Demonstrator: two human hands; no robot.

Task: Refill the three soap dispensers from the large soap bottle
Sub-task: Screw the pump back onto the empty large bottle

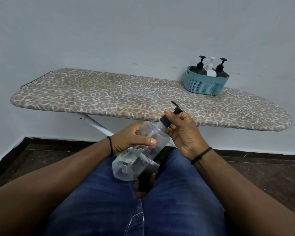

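A large clear plastic soap bottle (140, 155) lies tilted over my lap, its neck pointing up and to the right. My left hand (131, 138) grips its body. My right hand (184, 132) is closed around the black pump cap (167, 120) at the neck, with the black nozzle sticking out above my fingers. Three soap dispensers stand in a blue basket (204, 86) at the far right of the ironing board: a black one (200, 67), a white one (210, 68) and another black one (220, 68).
The ironing board (109, 97) with a leopard-print cover stretches across in front of me against a pale wall. Its white legs (99, 126) run down behind the bottle. Dark floor lies below, and my jeans-clad legs fill the bottom.
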